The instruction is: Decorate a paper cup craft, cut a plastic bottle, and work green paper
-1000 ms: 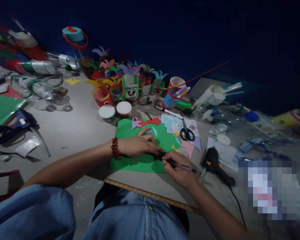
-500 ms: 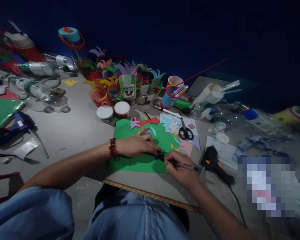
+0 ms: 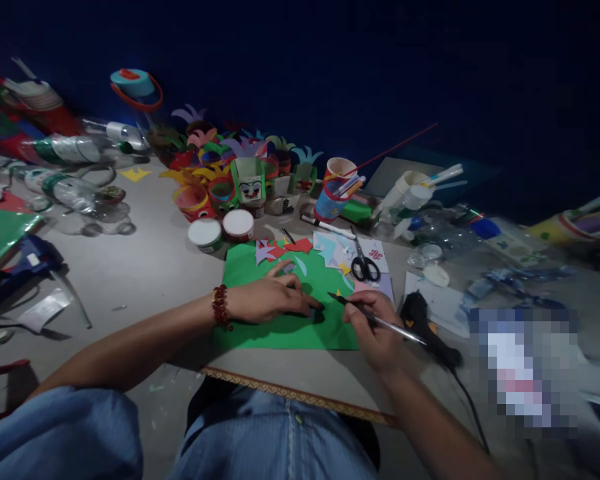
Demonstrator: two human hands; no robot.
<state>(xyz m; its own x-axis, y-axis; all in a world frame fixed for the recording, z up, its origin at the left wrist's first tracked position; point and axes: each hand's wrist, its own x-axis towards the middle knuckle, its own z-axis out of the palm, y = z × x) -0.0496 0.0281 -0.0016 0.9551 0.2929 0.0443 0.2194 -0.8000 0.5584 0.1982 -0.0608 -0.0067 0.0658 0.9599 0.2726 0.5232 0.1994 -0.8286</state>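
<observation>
My left hand (image 3: 275, 297) lies on a green sheet (image 3: 290, 337), fingers stretched out and spread. Its fingertips touch a small dark piece (image 3: 319, 308) that I cannot make out. In my right hand (image 3: 377, 330) is a pen (image 3: 393, 327) with a dark tip and a pale barrel, its tip raised above the sheet and pointing left. Colourful paper scraps (image 3: 290, 247) lie along the sheet's far edge. Black-handled scissors (image 3: 365, 267) rest on white paper (image 3: 380, 250) just past my right hand.
Two white-lidded jars (image 3: 205, 233) stand behind the sheet. Decorated paper cups (image 3: 250, 180) crowd the back, beside a blue pen cup (image 3: 331, 200). A black glue gun (image 3: 427, 327) with a cord lies at right, a blue glue gun (image 3: 25, 263) at left. Plastic bottles (image 3: 67, 190) lie far left.
My right hand has drawn back to the right, lifting the pen away from my left fingertips. My left hand stays on the sheet. The whole view has shifted slightly.
</observation>
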